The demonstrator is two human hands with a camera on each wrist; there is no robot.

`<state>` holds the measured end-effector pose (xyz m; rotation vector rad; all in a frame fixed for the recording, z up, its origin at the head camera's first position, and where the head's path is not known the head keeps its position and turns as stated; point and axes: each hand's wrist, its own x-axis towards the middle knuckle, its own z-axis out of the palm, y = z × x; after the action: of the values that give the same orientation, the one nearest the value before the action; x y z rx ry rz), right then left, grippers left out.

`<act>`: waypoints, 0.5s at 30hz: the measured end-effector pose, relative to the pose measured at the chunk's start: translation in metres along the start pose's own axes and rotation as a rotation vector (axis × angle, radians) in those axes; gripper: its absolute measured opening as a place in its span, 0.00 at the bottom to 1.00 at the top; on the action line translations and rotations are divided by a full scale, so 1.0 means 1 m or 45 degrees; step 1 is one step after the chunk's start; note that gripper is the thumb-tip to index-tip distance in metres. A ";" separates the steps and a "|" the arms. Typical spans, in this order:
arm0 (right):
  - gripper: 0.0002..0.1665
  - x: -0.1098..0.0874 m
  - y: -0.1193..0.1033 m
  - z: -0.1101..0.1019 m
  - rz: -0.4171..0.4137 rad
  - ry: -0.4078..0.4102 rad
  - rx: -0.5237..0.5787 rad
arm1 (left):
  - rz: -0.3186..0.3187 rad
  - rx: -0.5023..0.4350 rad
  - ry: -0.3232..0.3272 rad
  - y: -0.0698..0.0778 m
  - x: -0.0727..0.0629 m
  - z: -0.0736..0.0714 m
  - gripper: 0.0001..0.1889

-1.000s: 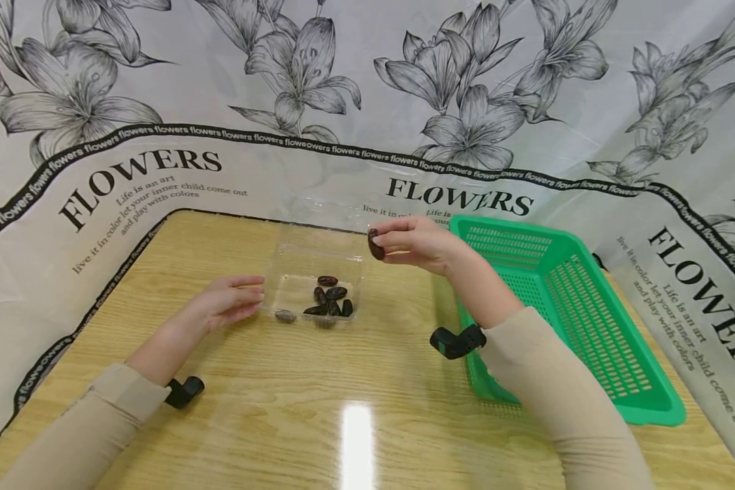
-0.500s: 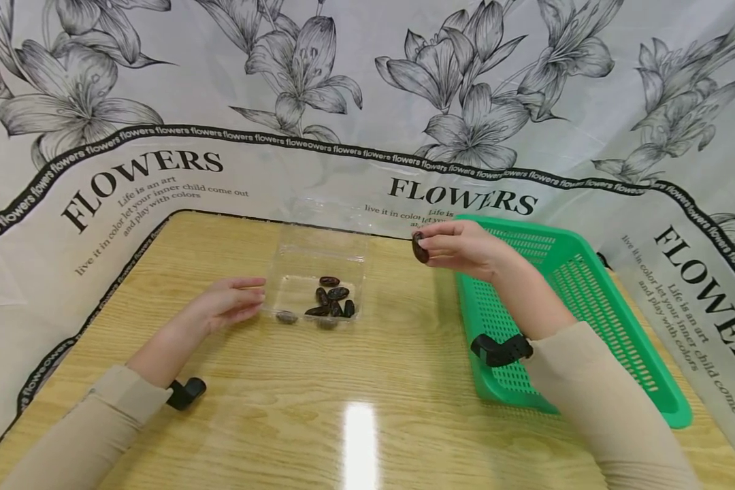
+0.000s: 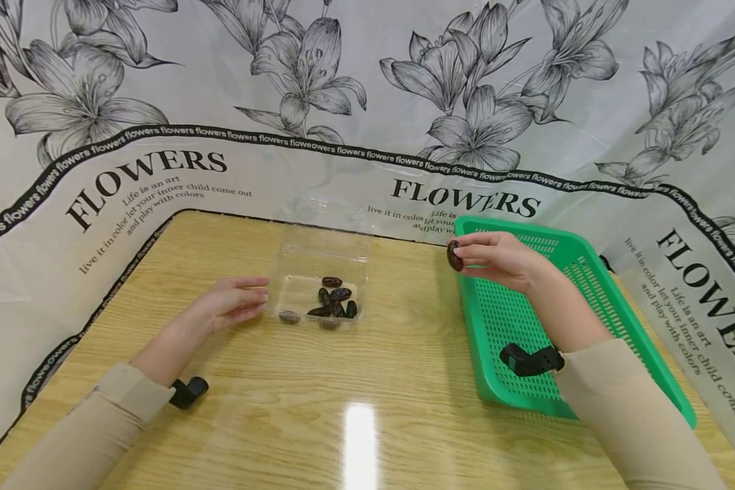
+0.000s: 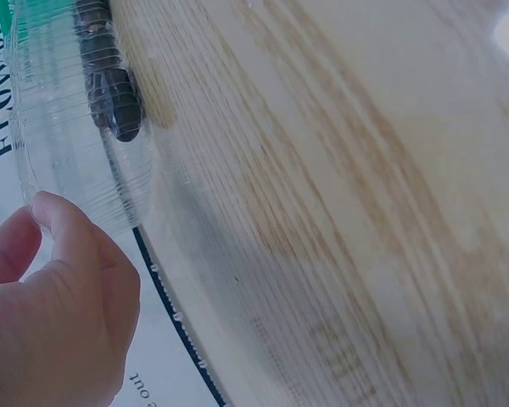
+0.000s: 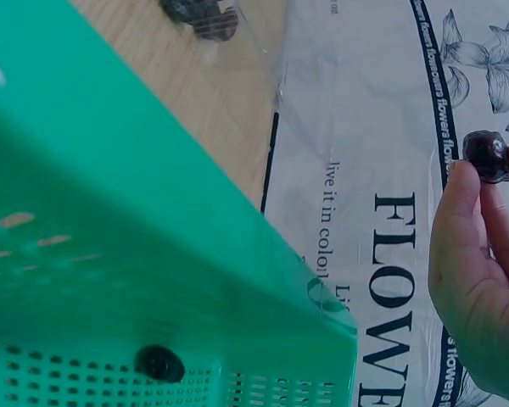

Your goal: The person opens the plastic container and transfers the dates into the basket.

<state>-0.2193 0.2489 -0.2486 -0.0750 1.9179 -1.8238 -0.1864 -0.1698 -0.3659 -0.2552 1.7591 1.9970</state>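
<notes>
My right hand (image 3: pixel 496 258) pinches a dark brown date (image 3: pixel 455 256) between thumb and fingertips, over the left rim of the green basket (image 3: pixel 484 367). The right wrist view shows this held date (image 5: pixel 486 156) up close, and another date (image 5: pixel 159 363) lying inside the basket. Left of centre stands a clear plastic box (image 3: pixel 288 289) with its lid tipped back and several dates (image 3: pixel 340 294) gathered toward its right side. My left hand (image 3: pixel 235 304) rests its fairly straight fingertips against the box's left wall, which the left wrist view also shows.
A wooden table (image 3: pixel 294 408) carries everything, with a bright glare near its front. Behind it hangs a white flower-print cloth (image 3: pixel 318 163), close to the box lid and the basket's back. Black wrist cameras (image 3: pixel 529 359) jut out below both hands.
My right hand has carried the date rightward from beside the box to the basket's left rim. The left hand has stayed at the box, and the dates in it look unmoved.
</notes>
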 end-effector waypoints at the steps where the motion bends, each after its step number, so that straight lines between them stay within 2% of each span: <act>1: 0.14 -0.001 0.000 -0.002 -0.002 -0.002 0.005 | 0.000 0.002 -0.001 0.000 0.000 0.000 0.30; 15: 0.14 -0.013 0.007 -0.022 0.001 0.037 0.030 | 0.005 -0.011 -0.012 -0.002 0.002 -0.001 0.30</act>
<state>-0.2139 0.2748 -0.2511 -0.0405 1.9155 -1.8563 -0.1877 -0.1700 -0.3684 -0.2452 1.7470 2.0058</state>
